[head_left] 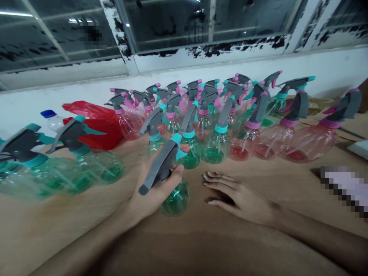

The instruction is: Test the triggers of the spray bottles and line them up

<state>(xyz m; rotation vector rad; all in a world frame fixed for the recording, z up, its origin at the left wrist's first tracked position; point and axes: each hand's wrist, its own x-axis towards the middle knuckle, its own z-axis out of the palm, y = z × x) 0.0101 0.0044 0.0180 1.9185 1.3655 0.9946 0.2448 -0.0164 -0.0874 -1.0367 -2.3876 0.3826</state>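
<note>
Dark windows (172, 27) with flaking white frames run behind a wooden counter (94, 207) crowded with trigger spray bottles. Near its front edge, just ahead of the main rows, is a teal-nozzled spray bottle (176, 201), round-bodied and clear with a green tint. Its nozzle points away from the person; whether the base bears fully on the counter I cannot tell.

The left hand (151, 199) has its fingers clamped around the neck, under the grey trigger head (161, 165), with the thumb closing on the near side. The right hand (241, 195) lies palm down beside the bottle, holding nothing, its fingers slightly apart.

Likely this bottle is light and thin-walled: the bulb should be smooth, a little slippery and apt to give under a squeeze, while the head looks stiffer and makes it top-heavy. The neck seems the surest place to grip, clear of the trigger; the other palm could steady the bulb.

Beyond stand pink-collared spray bottles (310, 143); at left, a red plastic bag (100, 132) sits near a blue-capped bottle (54, 122).
</note>
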